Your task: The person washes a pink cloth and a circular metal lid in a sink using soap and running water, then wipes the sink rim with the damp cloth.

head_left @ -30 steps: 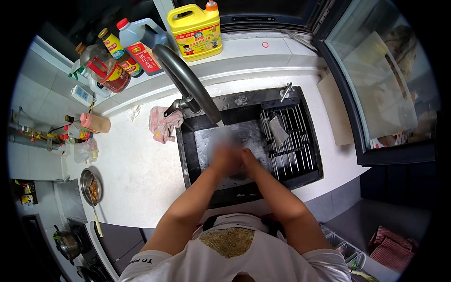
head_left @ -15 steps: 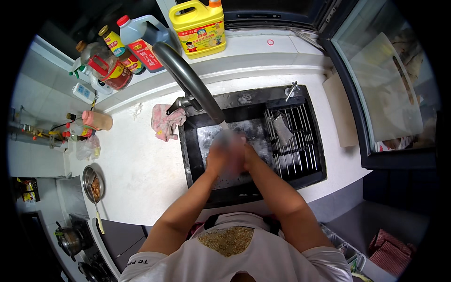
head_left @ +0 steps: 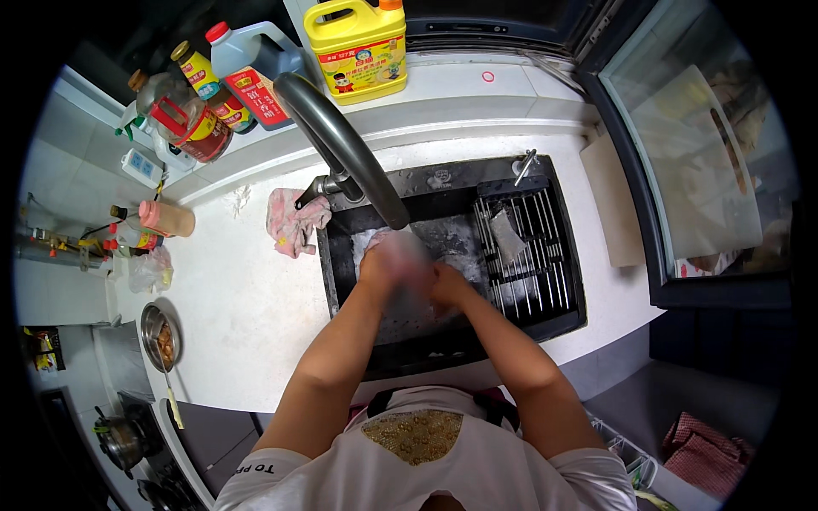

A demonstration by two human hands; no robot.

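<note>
Both my hands are over the black sink (head_left: 341, 294), under the dark curved faucet (head_left: 362, 175). Between them is a pinkish thing (head_left: 406, 262), so blurred that I cannot make out its kind. My left hand (head_left: 375, 271) is closed at its left side, close beneath the spout. My right hand (head_left: 445, 288) grips its right side, a little lower. The blur hides most of the fingertips. Wet patches and whitish foam lie in the basin around the hands.
A metal drying rack (head_left: 532, 255) with a pale packet (head_left: 507, 237) covers the sink's right side. Left of the faucet lies a pink-white cloth (head_left: 294, 223). A pan of food (head_left: 160, 337) sits at the counter's left edge. Bottles and a yellow jug (head_left: 358, 55) line the sill; an open window (head_left: 652, 170) juts in at right.
My hands have moved slightly apart, the left up toward the spout and the right a little down. The pinkish thing stays between them. The whole view has shifted slightly.
</note>
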